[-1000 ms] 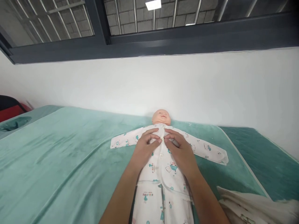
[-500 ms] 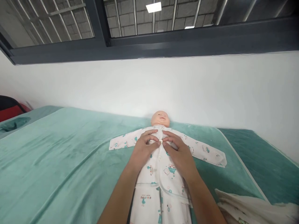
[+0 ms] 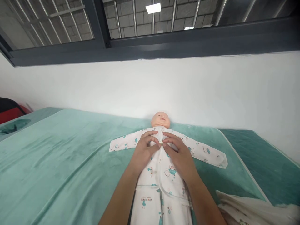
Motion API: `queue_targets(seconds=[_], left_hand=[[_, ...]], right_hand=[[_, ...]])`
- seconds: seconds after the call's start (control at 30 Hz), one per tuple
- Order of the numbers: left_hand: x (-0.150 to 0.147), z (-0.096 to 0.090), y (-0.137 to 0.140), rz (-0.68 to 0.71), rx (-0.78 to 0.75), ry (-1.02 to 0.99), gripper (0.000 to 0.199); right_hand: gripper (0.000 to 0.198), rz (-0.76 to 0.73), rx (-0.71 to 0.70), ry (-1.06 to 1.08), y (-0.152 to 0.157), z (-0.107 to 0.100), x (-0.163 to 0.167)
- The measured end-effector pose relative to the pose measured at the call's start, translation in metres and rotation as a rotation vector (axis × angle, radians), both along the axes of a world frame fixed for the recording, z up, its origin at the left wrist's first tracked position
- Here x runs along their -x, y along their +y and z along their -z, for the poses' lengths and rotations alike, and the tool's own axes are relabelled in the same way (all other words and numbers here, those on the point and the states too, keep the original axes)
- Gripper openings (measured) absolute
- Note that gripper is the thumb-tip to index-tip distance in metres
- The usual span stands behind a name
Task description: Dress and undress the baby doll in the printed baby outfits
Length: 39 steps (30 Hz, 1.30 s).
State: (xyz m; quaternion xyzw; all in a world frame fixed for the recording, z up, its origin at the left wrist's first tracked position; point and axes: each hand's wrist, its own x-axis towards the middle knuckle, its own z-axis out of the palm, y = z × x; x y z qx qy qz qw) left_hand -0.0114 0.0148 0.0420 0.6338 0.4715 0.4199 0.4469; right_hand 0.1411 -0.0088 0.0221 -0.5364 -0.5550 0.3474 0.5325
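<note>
A baby doll (image 3: 160, 120) lies on its back, head toward the wall. It wears a white printed baby jacket (image 3: 172, 170) with long sleeves spread to both sides, and matching trousers (image 3: 147, 207). At the chest, my left hand (image 3: 146, 150) pinches the jacket's front edge beside a small button (image 3: 161, 142). My right hand (image 3: 179, 151) grips the cloth on the other side of that button, its thumb and forefinger close to the left ones. Both forearms lie over the sides of the jacket. Whether the button is fastened cannot be made out.
A green plush cover (image 3: 63, 165) is spread under the doll, with a fold running along its left part. Crumpled whitish cloth (image 3: 255, 207) lies at the lower right. Behind stand a white wall (image 3: 112, 87) and a dark window frame (image 3: 187, 43). A red and black item (image 3: 10, 114) sits far left.
Both hands stay at the button with nearly the same grip. The whole view has shifted very slightly; the doll and clothing lie as before.
</note>
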Motion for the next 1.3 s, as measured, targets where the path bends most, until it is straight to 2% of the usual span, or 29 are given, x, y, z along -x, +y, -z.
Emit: queue_targets(seconds=[0.43, 0.83, 1.07, 1.3], left_hand=[[0.0011, -0.0001, -0.0005, 0.043, -0.019, -0.003, 0.012], [-0.0006, -0.0011, -0.0013, -0.020, -0.006, 0.024, 0.011], [-0.0008, 0.0020, -0.0016, -0.041, -0.034, 0.037, 0.009], [0.0031, 0.0028, 0.0001, 0.009, -0.016, -0.031, 0.011]], right_hand=[[0.014, 0.041, 0.018, 0.005, 0.0011, -0.0053, 0.0046], [0.013, 0.041, 0.070, 0.074, 0.0014, -0.0038, 0.0013], [0.014, 0.057, 0.018, 0.119, -0.0043, -0.0083, 0.0089], [0.014, 0.026, -0.007, 0.068, -0.0023, -0.0055, 0.0045]])
